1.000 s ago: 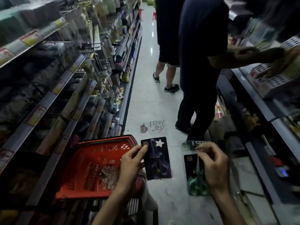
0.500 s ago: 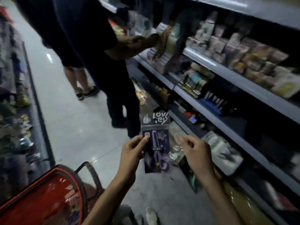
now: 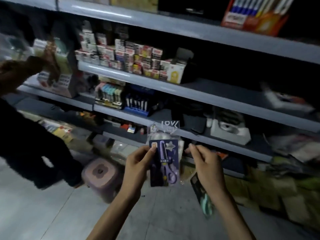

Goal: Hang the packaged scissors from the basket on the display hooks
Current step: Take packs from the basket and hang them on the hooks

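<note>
At shelves point(image 3: 190, 94) now, left hand point(image 3: 138, 163) grips scissors point(image 3: 164, 161), right hand point(image 3: 206, 163) seemingly pinches green pack point(image 3: 206, 203)

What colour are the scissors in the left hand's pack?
Purple scissors, on a dark blue card; head view.

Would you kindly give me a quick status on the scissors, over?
Left hand pinches purple scissors pack. Right hand holds green scissors pack. No hooks in view; shelves ahead.
</note>
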The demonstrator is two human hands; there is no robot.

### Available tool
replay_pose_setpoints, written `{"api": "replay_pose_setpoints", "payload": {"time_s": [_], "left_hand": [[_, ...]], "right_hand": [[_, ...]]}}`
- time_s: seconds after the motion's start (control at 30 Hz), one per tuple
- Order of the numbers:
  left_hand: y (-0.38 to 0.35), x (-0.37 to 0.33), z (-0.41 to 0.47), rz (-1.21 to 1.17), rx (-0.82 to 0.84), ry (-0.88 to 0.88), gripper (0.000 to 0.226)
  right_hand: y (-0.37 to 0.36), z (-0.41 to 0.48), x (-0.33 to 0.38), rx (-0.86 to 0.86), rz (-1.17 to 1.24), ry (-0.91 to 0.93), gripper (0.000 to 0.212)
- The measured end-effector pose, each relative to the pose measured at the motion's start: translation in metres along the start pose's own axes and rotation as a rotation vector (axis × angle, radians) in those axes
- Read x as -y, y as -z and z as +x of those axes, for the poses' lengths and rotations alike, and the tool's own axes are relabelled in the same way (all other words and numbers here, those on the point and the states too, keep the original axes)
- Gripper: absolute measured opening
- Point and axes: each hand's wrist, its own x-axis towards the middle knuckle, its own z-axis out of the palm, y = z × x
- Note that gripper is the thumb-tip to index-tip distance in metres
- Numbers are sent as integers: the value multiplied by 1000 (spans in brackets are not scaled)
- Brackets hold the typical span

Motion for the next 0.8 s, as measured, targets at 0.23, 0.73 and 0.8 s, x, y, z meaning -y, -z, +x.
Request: {"api": "replay_pose_setpoints", "payload": {"time_s": [0.23, 0.73, 0.8], "left_hand": [[-138, -3, 32, -26, 280, -2, 45], [-414, -2, 14, 106, 807, -78, 38], [-441, -6, 7, 125, 841, -98, 19]], "right_hand": [[116, 25, -35, -208, 217, -55, 68], [351, 13, -138, -546, 311, -84, 8], [372, 7, -147, -633, 317, -90, 6]]}}
